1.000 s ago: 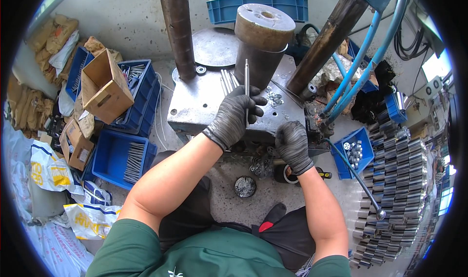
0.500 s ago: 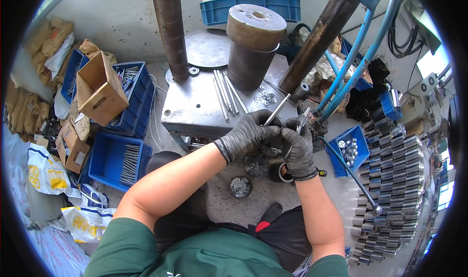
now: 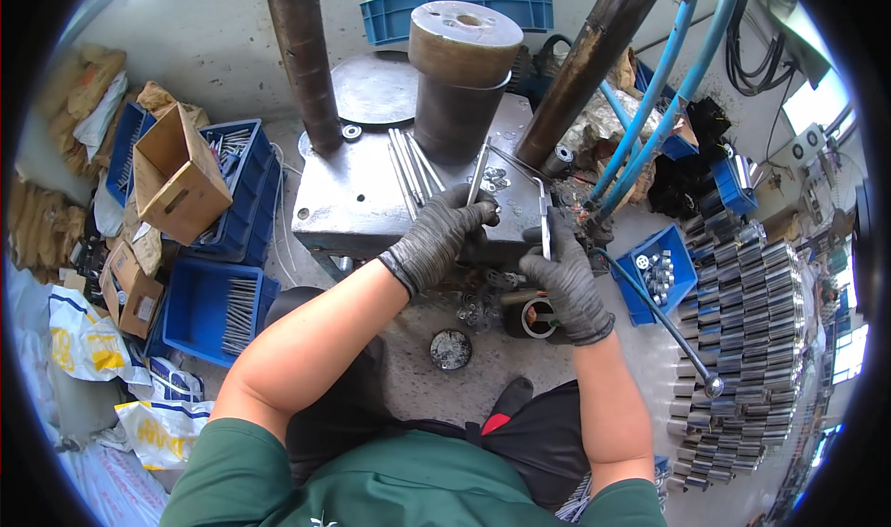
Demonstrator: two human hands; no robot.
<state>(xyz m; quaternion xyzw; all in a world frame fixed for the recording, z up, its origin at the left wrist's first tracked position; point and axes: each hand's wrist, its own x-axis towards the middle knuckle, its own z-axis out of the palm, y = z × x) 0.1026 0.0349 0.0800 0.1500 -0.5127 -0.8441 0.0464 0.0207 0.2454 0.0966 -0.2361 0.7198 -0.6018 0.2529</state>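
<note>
My left hand (image 3: 441, 235), in a dark grey glove, is closed around a slim steel rod (image 3: 479, 174) that points up and away over the press table's front edge. To its right, my gloved right hand (image 3: 573, 284) grips a pair of thin-tipped pliers (image 3: 545, 219), tips up, apart from the rod. Several similar steel rods (image 3: 401, 170) lie side by side on the metal table (image 3: 343, 193), beyond my left hand. A small heap of metal rings (image 3: 495, 178) is on the tabletop between the hands' far sides. The gloves hide the rod's lower end and the pliers' handles.
A thick steel cylinder (image 3: 461, 100) stands on the table between two posts. Blue bins (image 3: 195, 318) with rods are at left; a blue bin of metal collars (image 3: 657, 272) is at right, near stacked steel tubes (image 3: 742, 341). A lever (image 3: 664, 323) juts out there. A small round tin (image 3: 450, 349) sits below.
My hands have moved apart. The rod in my left hand has swung more upright, and the pliers in my right hand now stand nearly vertical. The view has shifted slightly.
</note>
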